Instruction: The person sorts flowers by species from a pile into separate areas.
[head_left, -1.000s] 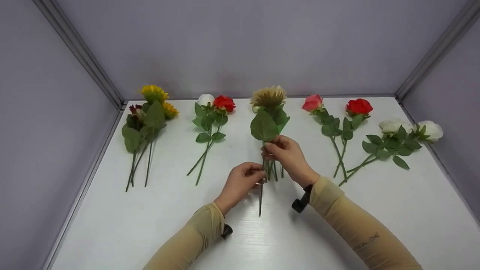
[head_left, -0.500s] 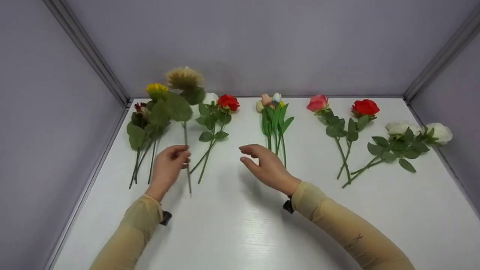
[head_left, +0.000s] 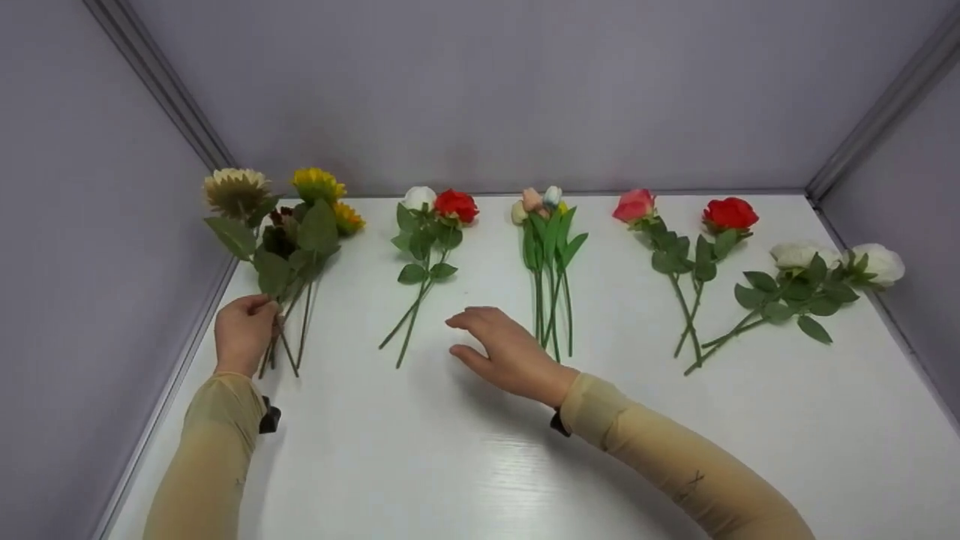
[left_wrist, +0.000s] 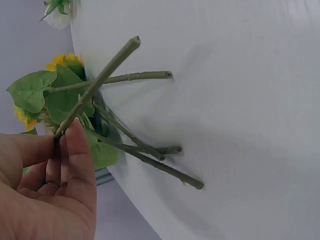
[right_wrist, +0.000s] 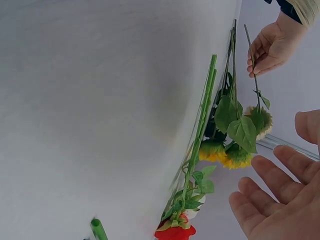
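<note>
since the earlier frames the left hand (head_left: 244, 334) has carried the beige sunflower (head_left: 234, 189) from the middle of the table, past the white-and-red rose pair (head_left: 427, 225), over to the far left, where its head now stands beside the yellow sunflower bunch (head_left: 315, 217) near the left wall. thumb and fingers of this hand pinch the beige flower's stem low down, and in the left wrist view the stem (left_wrist: 97, 85) runs slantwise up from between the fingertips (left_wrist: 75, 145), crossing over the ends of the bunch's stems, which lie on the white table (head_left: 480, 465). whether the held stem rests on the tabletop or sits just above it, i cannot tell. the right hand (head_left: 510, 352), which half a second ago hovered a little higher, now sits lower over the table, just to the left of the tulip stems (head_left: 551, 300); its fingers are loosely spread and gently bent and hold nothing, and the right wrist view shows the palm (right_wrist: 280, 200) bare. the tulip bunch (head_left: 547, 225) lies in the middle of the row. further right lie a pink and a red rose (head_left: 679, 225) with crossed stems, and at the far right two white roses (head_left: 825, 266) on their sides. grey walls close the table in on three sides.
</note>
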